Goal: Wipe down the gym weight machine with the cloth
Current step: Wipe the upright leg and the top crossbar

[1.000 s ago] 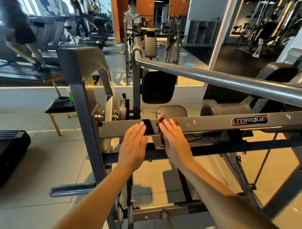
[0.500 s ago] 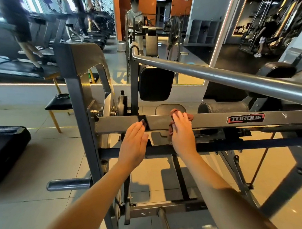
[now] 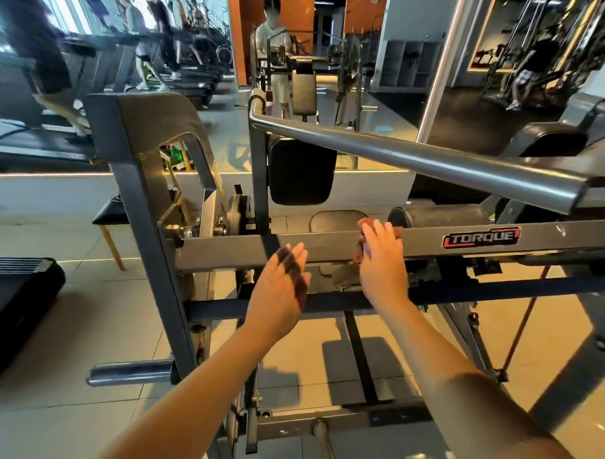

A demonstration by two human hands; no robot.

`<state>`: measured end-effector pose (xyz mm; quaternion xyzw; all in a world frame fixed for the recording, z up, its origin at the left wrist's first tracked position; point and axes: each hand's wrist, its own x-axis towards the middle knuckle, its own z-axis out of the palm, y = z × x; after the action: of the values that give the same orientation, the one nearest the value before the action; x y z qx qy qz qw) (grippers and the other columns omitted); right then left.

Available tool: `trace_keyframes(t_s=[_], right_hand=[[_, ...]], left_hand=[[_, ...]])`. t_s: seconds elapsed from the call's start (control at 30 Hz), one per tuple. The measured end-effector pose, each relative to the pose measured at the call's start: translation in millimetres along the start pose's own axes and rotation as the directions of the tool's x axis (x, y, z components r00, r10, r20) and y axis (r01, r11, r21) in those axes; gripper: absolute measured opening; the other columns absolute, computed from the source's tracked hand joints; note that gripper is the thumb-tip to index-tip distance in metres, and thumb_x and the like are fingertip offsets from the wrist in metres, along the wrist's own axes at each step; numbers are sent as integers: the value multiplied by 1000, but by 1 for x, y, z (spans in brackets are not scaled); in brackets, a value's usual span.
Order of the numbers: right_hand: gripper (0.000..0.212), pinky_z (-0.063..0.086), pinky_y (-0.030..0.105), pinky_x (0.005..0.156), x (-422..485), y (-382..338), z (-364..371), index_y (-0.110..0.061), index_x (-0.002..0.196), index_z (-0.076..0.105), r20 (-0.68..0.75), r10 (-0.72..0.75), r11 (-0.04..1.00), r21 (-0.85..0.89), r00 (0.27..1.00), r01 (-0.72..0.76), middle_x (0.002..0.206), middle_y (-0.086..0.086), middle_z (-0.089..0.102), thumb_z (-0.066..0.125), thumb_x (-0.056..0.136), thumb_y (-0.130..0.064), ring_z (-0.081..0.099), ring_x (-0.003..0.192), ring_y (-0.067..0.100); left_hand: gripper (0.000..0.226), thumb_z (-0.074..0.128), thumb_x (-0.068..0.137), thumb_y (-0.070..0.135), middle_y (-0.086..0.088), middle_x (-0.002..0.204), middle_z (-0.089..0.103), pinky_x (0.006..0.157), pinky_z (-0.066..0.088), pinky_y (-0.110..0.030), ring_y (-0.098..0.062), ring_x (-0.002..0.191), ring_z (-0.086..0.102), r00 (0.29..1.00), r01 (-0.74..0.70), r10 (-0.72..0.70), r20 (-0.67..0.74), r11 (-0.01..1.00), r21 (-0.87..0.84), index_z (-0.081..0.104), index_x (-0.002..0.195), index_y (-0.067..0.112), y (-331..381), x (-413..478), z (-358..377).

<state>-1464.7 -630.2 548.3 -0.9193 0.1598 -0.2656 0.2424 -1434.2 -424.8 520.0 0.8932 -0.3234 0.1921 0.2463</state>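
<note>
Right hand (image 3: 378,266) flat, fingers (image 3: 380,233) straight, pressing reddish-brown cloth (image 3: 359,248) against front face of grey crossbar (image 3: 225,252), spreading pressure for wiping. Left hand (image 3: 282,287) open, fingertips (image 3: 296,252) at same crossbar nearby, probably steadying the body; contact unclear in shadow.

Reddish-brown cloth (image 3: 362,247); grey machine beam (image 3: 225,252) (red-black-white logo (image 3: 481,237)).

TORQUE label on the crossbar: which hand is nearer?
Right. The right hand presses the cloth on the crossbar just left of the TORQUE label; the left hand is farther left along it, fingers straight.
</note>
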Motion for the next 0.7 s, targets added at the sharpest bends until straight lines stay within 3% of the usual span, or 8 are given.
trace_keyframes(t_s=[0.07, 0.13, 0.2, 0.27, 0.33, 0.43, 0.53, 0.7], right_hand=[[48, 17, 55, 125, 0, -16, 11, -16, 154, 37, -5, 11, 999, -46, 1000, -11, 166, 6, 25, 39, 106, -21, 9, 156, 26], [48, 14, 53, 126, -3, -30, 23, -16, 155, 35, 76, -113, 993, -36, 991, 116, 166, 5, 24, 32, 108, -27, 8, 157, 25], [51, 6, 47, 128, -6, -23, 17, -18, 159, 30, 169, -249, 967, -9, 954, 255, 168, 3, 19, 35, 109, -27, 4, 157, 21], [54, 12, 48, 127, -3, 10, -1, -21, 158, 31, 157, -308, 948, -38, 938, 317, 168, 0, 21, 44, 106, -19, 6, 157, 19], [55, 22, 52, 125, -1, 44, -17, -22, 156, 34, 69, -191, 980, -51, 979, 194, 167, -2, 22, 45, 103, -15, 7, 156, 19], [51, 21, 53, 125, -2, 45, -15, -19, 155, 34, -46, 5, 1000, -20, 999, -6, 167, 0, 20, 44, 105, -14, 6, 157, 21], [55, 20, 51, 126, -12, 10, 8, -17, 153, 38, -19, -153, 988, 5, 988, 153, 165, 1, 27, 51, 101, -6, 10, 156, 19], [64, 19, 44, 126, -16, 28, -1, -20, 157, 36, 131, -360, 932, 9, 924, 362, 167, -1, 25, 60, 98, -8, 12, 156, 19]], left_hand=[[58, 25, 106, 40, -5, 162, 33, 124, 3, -28, -17, 153, 21, 1000, 9, -9, 29, 1000, 19, 35, 154, 10, 10, 14, 12], [59, 33, 106, 35, -13, 164, 24, 127, 11, -40, -25, 154, 21, 994, -94, 85, 71, 986, 137, 28, 155, 3, 22, 22, 18], [63, 33, 108, 28, -13, 164, -4, 126, -9, -39, -24, 155, -4, 982, -168, 142, 125, 959, 229, 3, 156, 1, 29, 23, 21], [56, 29, 107, 27, -18, 164, 16, 123, -14, -29, -20, 153, 2, 987, -151, 156, -28, 978, 144, 15, 153, -2, 26, 22, 26], [57, 24, 106, 30, -17, 159, 36, 124, -6, -27, -20, 150, 15, 996, -73, 76, -41, 994, 84, 34, 151, -3, 25, 20, 28], [59, 23, 107, 35, -14, 157, 41, 126, 17, -40, -26, 149, 29, 998, 18, -22, -60, 997, -72, 43, 149, 0, 33, 19, 33], [57, 25, 107, 35, -12, 154, 46, 123, 24, -42, -24, 147, 36, 987, 98, -118, -107, 979, -181, 48, 146, 2, 40, 20, 37], [55, 24, 108, 34, -12, 156, 44, 124, 21, -39, -20, 149, 32, 994, 50, -62, -93, 991, -120, 46, 148, 3, 36, 19, 41]])
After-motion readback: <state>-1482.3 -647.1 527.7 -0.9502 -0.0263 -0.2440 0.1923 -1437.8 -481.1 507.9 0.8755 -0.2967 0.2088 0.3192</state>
